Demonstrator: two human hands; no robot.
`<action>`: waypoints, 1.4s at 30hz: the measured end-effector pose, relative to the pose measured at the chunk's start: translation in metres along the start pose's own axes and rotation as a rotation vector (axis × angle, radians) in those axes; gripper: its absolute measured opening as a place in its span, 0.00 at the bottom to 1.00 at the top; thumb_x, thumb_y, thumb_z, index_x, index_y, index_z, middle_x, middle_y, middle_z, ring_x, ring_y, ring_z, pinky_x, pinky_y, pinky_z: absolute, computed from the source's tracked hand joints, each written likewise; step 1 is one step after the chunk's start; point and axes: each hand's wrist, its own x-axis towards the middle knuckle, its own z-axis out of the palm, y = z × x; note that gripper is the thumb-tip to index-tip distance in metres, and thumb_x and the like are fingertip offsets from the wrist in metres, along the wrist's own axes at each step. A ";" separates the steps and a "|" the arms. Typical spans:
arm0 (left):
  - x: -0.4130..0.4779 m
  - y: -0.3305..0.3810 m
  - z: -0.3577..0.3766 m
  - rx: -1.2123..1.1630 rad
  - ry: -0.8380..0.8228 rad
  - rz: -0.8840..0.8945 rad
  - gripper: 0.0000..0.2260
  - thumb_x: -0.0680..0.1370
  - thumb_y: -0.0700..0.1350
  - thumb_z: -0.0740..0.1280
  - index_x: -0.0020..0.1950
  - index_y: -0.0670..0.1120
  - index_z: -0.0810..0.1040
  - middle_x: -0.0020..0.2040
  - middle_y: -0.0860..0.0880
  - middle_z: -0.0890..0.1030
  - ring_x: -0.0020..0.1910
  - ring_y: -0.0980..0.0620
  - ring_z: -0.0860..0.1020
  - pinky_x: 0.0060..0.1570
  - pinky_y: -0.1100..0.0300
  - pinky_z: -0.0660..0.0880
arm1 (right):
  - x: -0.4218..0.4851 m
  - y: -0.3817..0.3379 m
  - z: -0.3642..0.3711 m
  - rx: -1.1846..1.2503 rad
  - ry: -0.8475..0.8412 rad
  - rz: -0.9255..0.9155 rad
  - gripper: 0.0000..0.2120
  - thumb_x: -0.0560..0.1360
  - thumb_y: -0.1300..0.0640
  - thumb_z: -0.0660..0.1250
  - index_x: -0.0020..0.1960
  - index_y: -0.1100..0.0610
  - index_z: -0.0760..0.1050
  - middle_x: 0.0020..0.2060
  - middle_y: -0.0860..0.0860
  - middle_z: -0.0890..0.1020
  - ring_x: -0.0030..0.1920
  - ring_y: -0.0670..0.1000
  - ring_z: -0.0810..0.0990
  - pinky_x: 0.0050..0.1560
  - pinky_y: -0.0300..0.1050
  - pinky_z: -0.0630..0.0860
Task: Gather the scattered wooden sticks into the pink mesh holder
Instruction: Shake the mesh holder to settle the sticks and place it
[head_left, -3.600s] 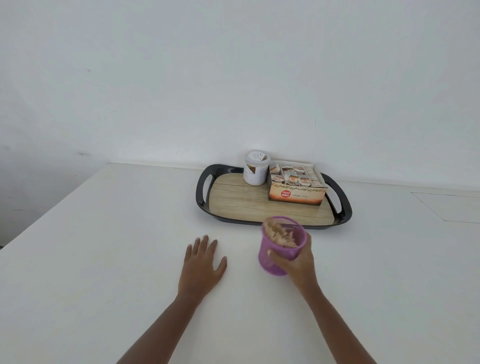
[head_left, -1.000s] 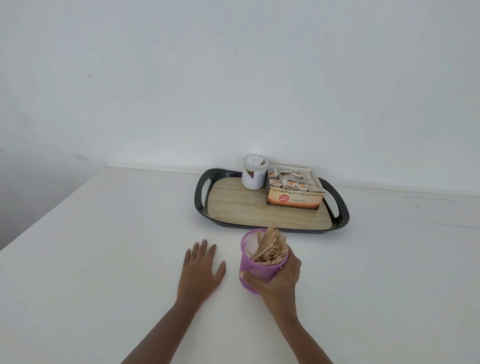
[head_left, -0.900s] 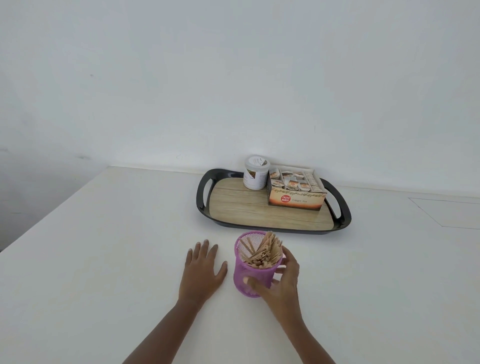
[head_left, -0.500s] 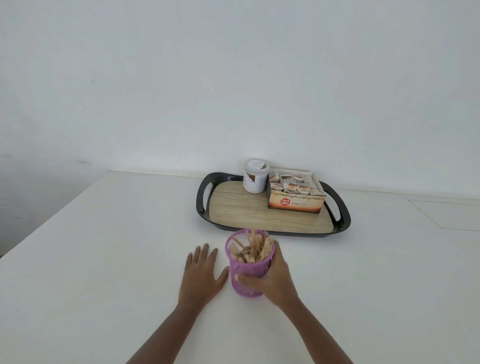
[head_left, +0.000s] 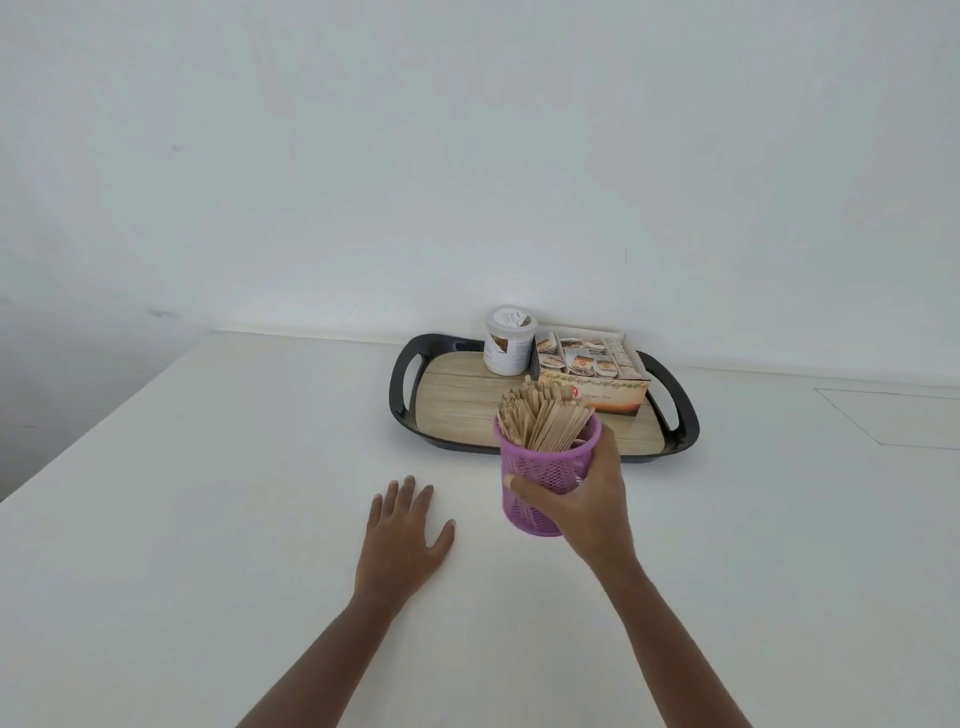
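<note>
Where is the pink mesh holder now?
The pink mesh holder is right of centre in the head view, held by the right hand in front of the black tray.

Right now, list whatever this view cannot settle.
Head view:
- Pink mesh holder: right hand covers its right side; lifted or resting, unclear.
- Wooden sticks: packed, lower ends blurred behind mesh; count unreadable.
- White tub label: too small.
- Tray near rim: partly behind holder.

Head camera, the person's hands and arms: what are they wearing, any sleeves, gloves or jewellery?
The left hand and right hand are bare: no gloves, rings, watch or bracelet visible. No sleeve shows on either arm up to the picture's bottom edge.
</note>
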 end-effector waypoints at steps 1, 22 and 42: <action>0.000 0.000 0.000 -0.013 0.003 -0.003 0.24 0.78 0.53 0.60 0.70 0.43 0.65 0.74 0.42 0.62 0.75 0.43 0.57 0.74 0.51 0.51 | -0.002 0.000 0.003 0.003 -0.017 0.006 0.43 0.53 0.55 0.82 0.63 0.53 0.64 0.57 0.51 0.74 0.58 0.51 0.73 0.54 0.45 0.76; 0.000 -0.001 0.002 0.022 -0.011 0.001 0.24 0.78 0.55 0.58 0.71 0.44 0.64 0.75 0.43 0.61 0.75 0.45 0.56 0.74 0.52 0.50 | -0.030 0.060 -0.004 0.165 -0.196 0.158 0.40 0.54 0.64 0.80 0.58 0.47 0.65 0.53 0.44 0.77 0.53 0.44 0.78 0.46 0.29 0.76; 0.001 -0.001 0.001 0.024 -0.016 -0.004 0.24 0.78 0.55 0.57 0.72 0.45 0.63 0.76 0.44 0.59 0.76 0.46 0.55 0.74 0.53 0.49 | -0.049 0.054 -0.013 0.102 0.005 0.300 0.30 0.67 0.75 0.66 0.66 0.59 0.64 0.61 0.57 0.70 0.65 0.57 0.69 0.61 0.48 0.69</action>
